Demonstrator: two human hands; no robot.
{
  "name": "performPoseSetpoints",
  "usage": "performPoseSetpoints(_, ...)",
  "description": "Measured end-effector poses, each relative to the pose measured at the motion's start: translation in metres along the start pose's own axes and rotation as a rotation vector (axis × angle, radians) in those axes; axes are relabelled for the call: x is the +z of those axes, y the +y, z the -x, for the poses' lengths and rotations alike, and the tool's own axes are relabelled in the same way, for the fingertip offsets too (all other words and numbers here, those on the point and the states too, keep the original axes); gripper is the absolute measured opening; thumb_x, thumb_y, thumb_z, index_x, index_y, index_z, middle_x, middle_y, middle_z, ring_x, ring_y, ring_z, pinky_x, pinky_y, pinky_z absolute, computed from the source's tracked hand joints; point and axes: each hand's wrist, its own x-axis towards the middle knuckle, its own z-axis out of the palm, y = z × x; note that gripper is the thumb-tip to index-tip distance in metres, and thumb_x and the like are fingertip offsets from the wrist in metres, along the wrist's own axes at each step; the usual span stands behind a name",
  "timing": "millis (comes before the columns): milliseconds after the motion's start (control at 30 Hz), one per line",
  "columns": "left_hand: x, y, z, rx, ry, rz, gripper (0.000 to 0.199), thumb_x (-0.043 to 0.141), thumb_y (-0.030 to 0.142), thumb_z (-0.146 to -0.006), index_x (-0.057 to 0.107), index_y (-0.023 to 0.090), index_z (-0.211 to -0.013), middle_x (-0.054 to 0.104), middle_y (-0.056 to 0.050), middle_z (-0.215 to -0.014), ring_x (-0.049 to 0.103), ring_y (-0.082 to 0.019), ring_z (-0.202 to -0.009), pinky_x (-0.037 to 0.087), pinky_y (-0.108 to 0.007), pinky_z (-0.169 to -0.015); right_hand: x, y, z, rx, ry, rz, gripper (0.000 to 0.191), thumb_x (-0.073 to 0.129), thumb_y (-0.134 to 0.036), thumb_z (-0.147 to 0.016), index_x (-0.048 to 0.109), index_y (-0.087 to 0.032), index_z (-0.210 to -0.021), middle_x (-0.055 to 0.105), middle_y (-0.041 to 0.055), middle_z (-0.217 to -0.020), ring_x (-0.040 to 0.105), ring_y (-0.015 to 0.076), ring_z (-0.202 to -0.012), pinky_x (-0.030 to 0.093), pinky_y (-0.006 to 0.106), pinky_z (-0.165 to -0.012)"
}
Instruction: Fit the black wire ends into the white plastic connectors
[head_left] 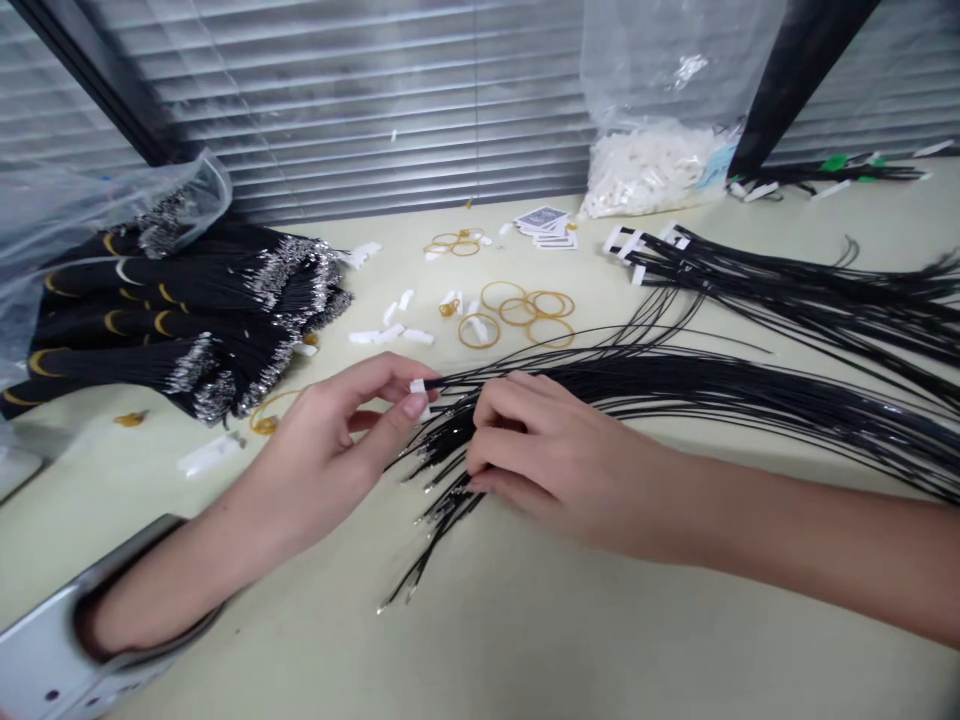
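A long bundle of thin black wires (675, 385) with bare metal tips runs from the middle of the table to the right edge. My left hand (360, 420) pinches a small white connector (418, 387) between thumb and fingertips, at the end of some black wires. Just to its right, my right hand (532, 440) is closed over the wire ends, its fingers bent around part of the bundle. The tips it grips are partly hidden under the fingers.
Tied black wire bundles (150, 310) lie at the left. Yellow rubber bands (514, 312) and loose white connectors (390, 333) are beyond my hands. A bag of white parts (649, 165) stands at the back. Wires with white connectors (780, 280) lie at the right.
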Motion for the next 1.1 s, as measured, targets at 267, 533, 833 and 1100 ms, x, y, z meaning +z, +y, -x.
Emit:
performPoseSetpoints(267,-0.001,-0.001,-0.002,-0.164,-0.1,0.238,0.025,0.057,0.039,-0.083,0.055,0.019,-0.097,0.057,-0.001,-0.078,0.05,-0.013,-0.07,0.039,-0.022,-0.058,0.004,0.001,0.002,0.029,0.162,-0.003,0.012,0.039,-0.01,-0.093,0.046,-0.013,-0.083,0.054,0.0016,-0.082,0.044,0.0098,-0.072,0.034,0.028,-0.074)
performPoseSetpoints(533,0.0,-0.006,-0.001,-0.115,-0.127,0.317,0.014,0.061,0.035,-0.083,0.062,0.023,-0.09,0.059,0.002,-0.078,0.051,-0.01,-0.071,0.041,-0.016,-0.062,0.002,0.003,0.002,0.15,0.196,-0.107,0.019,0.042,0.001,-0.084,0.054,-0.01,-0.093,0.054,0.0063,-0.09,0.048,0.0133,-0.081,0.039,0.027,-0.074)
performPoseSetpoints(833,0.008,-0.001,0.001,-0.066,-0.052,0.309,0.013,0.06,0.022,-0.079,0.061,0.018,-0.091,0.064,0.003,-0.071,0.056,-0.007,-0.065,0.042,-0.013,-0.057,0.003,-0.004,0.0,0.26,0.266,-0.226,0.011,0.048,-0.004,-0.084,0.052,-0.013,-0.089,0.056,-0.0037,-0.08,0.049,0.0039,-0.07,0.036,0.015,-0.064)
performPoseSetpoints(1100,0.011,0.004,0.002,-0.044,-0.036,0.231,0.012,0.059,0.028,-0.078,0.063,0.022,-0.088,0.065,0.0,-0.069,0.054,-0.009,-0.058,0.038,-0.015,-0.047,0.002,-0.008,0.002,0.315,0.269,-0.228,0.014,0.049,-0.006,-0.083,0.042,-0.016,-0.089,0.052,-0.0068,-0.075,0.047,0.0029,-0.066,0.035,0.016,-0.061)
